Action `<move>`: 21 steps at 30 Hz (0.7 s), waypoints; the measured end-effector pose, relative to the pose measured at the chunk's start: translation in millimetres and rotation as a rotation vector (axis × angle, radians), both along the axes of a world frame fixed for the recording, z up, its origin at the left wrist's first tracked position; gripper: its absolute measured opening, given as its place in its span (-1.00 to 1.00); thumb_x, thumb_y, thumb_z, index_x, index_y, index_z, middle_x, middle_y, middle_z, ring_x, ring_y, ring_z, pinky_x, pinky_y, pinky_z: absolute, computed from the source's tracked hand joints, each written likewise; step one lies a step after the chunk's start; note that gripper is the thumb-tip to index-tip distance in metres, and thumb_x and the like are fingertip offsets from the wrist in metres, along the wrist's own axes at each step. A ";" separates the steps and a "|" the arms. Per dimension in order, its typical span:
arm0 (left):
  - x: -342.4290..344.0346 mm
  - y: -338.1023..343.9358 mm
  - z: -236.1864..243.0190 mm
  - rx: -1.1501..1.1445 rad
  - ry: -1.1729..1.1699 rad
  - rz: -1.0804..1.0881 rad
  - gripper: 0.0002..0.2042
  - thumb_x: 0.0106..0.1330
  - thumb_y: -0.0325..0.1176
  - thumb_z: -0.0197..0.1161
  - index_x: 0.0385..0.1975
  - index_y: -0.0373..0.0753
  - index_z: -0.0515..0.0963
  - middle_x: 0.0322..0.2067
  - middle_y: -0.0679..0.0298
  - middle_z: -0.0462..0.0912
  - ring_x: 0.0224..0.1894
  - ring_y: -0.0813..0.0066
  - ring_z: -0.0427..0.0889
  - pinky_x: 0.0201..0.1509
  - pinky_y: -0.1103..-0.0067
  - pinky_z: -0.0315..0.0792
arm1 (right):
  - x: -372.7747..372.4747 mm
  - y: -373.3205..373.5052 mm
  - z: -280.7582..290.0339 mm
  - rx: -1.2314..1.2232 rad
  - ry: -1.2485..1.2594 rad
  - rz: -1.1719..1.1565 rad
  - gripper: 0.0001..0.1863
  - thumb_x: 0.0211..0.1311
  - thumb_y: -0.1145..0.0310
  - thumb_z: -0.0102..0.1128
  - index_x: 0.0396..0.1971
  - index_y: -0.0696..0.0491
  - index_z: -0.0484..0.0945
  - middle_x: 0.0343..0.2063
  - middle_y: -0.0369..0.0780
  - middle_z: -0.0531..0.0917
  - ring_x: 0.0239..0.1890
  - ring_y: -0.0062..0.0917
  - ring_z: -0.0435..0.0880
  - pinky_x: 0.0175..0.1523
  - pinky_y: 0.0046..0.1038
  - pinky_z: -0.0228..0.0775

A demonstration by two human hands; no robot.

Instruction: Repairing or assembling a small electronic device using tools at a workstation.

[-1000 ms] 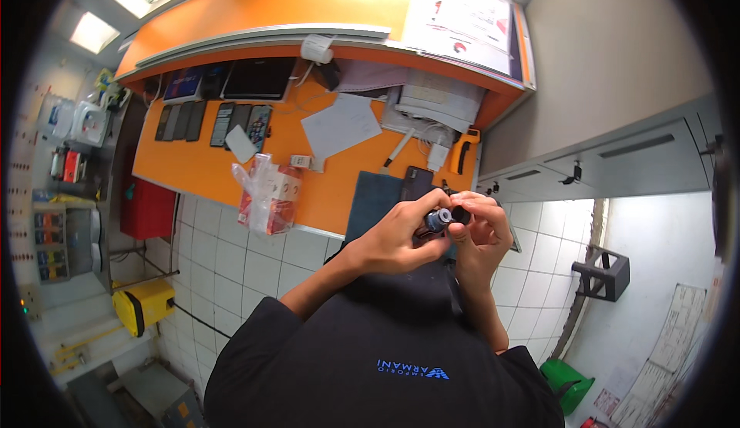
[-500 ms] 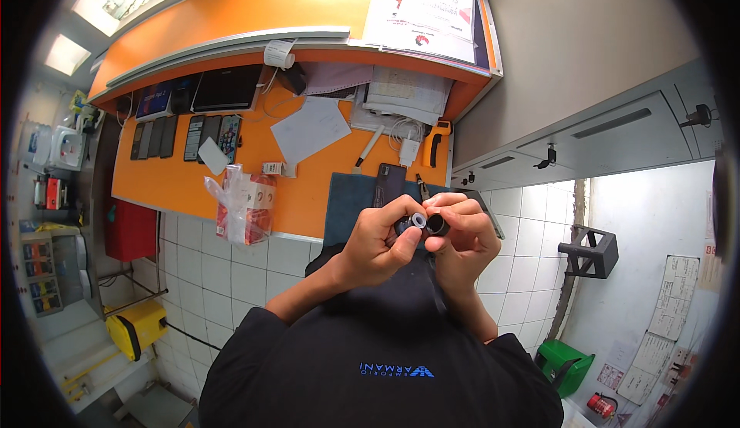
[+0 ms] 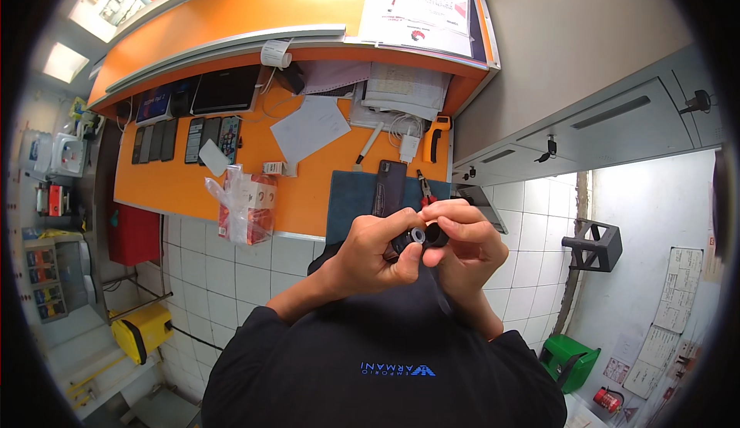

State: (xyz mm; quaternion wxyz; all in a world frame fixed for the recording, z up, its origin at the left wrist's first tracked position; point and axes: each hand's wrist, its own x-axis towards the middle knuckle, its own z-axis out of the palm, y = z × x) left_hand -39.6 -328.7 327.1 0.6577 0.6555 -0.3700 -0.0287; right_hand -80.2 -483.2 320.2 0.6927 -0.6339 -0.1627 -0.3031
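My left hand (image 3: 378,247) is closed around a small dark cylinder with a pale, ring-shaped end (image 3: 418,236); its exact kind I cannot make out. Close beside it, a black hollow cap-like piece (image 3: 437,235) sits between the fingers of my right hand (image 3: 474,247). Both pieces are held in front of my chest, over the near edge of a blue-green mat (image 3: 347,201). Beyond my hands, a dark smartphone (image 3: 391,183) lies on the mat. To its right are red-handled pliers (image 3: 426,187), partly hidden by my right fingers.
An orange counter (image 3: 301,204) carries several phones (image 3: 168,140), a red-and-white box in plastic (image 3: 248,208), a paper sheet (image 3: 311,129), a marker (image 3: 370,143), a white charger (image 3: 409,147) and a yellow-black handheld device (image 3: 437,140). Grey drawers (image 3: 617,120) stand on the right.
My hands have shifted slightly down, and the right one a little to the right. More of the pliers' red handles shows. Both pieces are still held.
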 end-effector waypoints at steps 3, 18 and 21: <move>-1.2 -0.5 1.5 -0.025 0.057 -0.027 -0.75 0.16 -0.48 0.18 -0.17 -0.41 0.52 -0.52 0.23 0.46 -0.73 0.49 0.38 -0.60 0.61 0.30 | -2.2 -1.6 4.2 -0.042 0.008 -0.011 -0.54 -0.09 0.25 0.55 -0.20 0.14 0.59 -0.28 -0.14 0.72 -0.16 -0.30 0.71 -0.09 -0.37 0.59; -5.4 21.4 40.8 0.113 0.198 -0.311 -0.86 0.20 -0.48 0.15 -0.29 -0.39 0.48 -0.69 0.23 0.34 -0.73 0.46 0.34 -0.61 0.58 0.30 | -17.4 -11.7 38.8 -0.156 0.039 0.137 -0.65 -0.23 0.44 0.64 -0.35 0.13 0.72 -0.38 -0.22 0.71 -0.28 -0.45 0.70 -0.25 -0.53 0.61; -6.8 24.1 40.4 0.179 0.163 -0.308 -0.87 0.20 -0.47 0.16 -0.31 -0.38 0.46 -0.68 0.20 0.36 -0.72 0.38 0.36 -0.59 0.54 0.32 | -19.4 -9.5 34.3 -0.147 0.072 0.126 -0.69 -0.21 0.49 0.63 -0.39 0.12 0.71 -0.38 -0.22 0.70 -0.29 -0.46 0.70 -0.25 -0.55 0.61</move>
